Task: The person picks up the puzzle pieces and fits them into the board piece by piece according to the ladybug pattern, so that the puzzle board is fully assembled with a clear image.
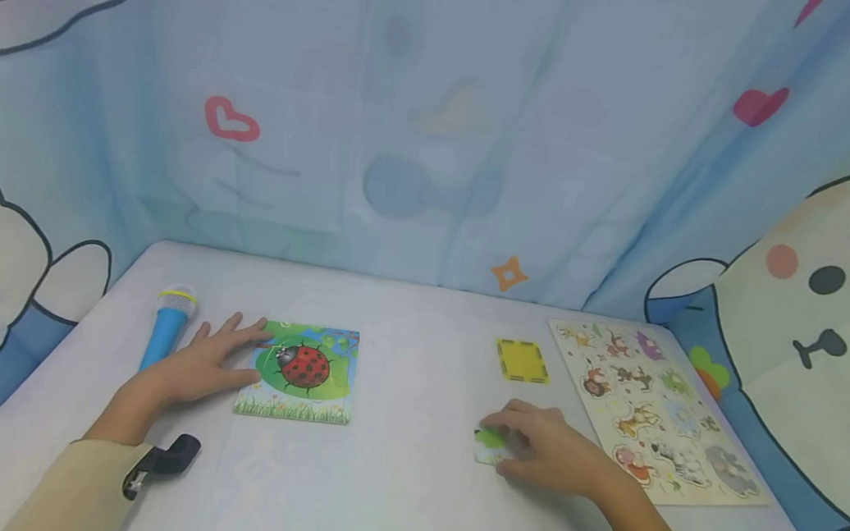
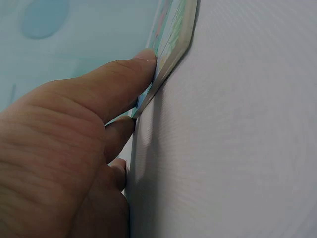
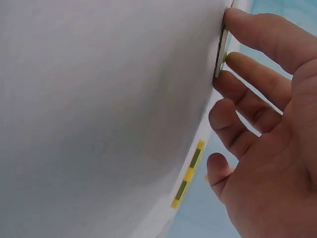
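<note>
My left hand [image 1: 229, 355] lies flat on the white table [image 1: 403, 478], its fingers spread over the left edge of a ladybug puzzle board [image 1: 306, 372]. In the left wrist view the thumb [image 2: 119, 84] presses against the board's thin edge [image 2: 171, 54]. My right hand [image 1: 512, 448] is curled over a small green and white puzzle piece [image 1: 488, 446] lying on the table. The right wrist view shows the thumb and a finger pinching that thin piece [image 3: 220, 54] by its edges, low against the table.
A yellow square card [image 1: 522, 360] lies just beyond the right hand. An animal peg puzzle board [image 1: 651, 413] runs along the table's right side. A blue toy microphone [image 1: 167, 326] lies left of the left hand. Cartoon-print fabric walls close the table in.
</note>
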Motion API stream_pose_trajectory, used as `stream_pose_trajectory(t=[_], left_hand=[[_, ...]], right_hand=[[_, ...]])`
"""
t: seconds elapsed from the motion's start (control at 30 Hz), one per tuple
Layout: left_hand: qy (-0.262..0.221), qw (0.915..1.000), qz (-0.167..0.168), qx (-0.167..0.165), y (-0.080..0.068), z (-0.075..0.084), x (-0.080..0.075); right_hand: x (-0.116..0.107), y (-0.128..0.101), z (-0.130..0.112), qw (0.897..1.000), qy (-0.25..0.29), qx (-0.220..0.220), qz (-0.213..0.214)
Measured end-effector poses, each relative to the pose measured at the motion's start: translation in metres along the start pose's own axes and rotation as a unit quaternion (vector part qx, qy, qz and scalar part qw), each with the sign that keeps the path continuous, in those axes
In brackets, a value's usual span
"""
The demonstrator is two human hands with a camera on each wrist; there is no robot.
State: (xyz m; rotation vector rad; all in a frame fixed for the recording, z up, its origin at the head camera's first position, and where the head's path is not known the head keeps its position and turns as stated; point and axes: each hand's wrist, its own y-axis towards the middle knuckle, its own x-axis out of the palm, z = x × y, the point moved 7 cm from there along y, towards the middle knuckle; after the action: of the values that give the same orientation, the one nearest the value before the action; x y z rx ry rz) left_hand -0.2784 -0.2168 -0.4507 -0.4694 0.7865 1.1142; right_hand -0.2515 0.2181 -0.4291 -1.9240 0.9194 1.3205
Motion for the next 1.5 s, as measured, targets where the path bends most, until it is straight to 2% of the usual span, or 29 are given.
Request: stream_pose_trajectory(t=[0.13,0.37,0.73,1.13,1.5], left_hand=[[0.004,1.0,0.0,-0.002,0.0,-0.003,0.0],[0.001,1.0,-0.002,-0.002,0.001,-0.003,0.0],[-0.003,1.0,-0.005,0.001,0.002,-0.002,0.0],[-0.001,1.0,-0.003,0.0,0.004,-0.005,0.0],[0.004,1.0,0.0,-0.006,0.002,-0.005,0.0]], right_hand=[[-0.002,0.006,-0.008,0.999,0.003,-0.036,0.007],[-0.002,0.026,-0.025,0.998,-0.009,-0.063,0.023],[0.006,0.069,-0.072,0.995,-0.008,-0.102,0.01],[0.014,0.116,-0.129,0.987,-0.01,-0.163,0.017],[0.03,0.144,-0.162,0.985,-0.046,-0.165,-0.009]])
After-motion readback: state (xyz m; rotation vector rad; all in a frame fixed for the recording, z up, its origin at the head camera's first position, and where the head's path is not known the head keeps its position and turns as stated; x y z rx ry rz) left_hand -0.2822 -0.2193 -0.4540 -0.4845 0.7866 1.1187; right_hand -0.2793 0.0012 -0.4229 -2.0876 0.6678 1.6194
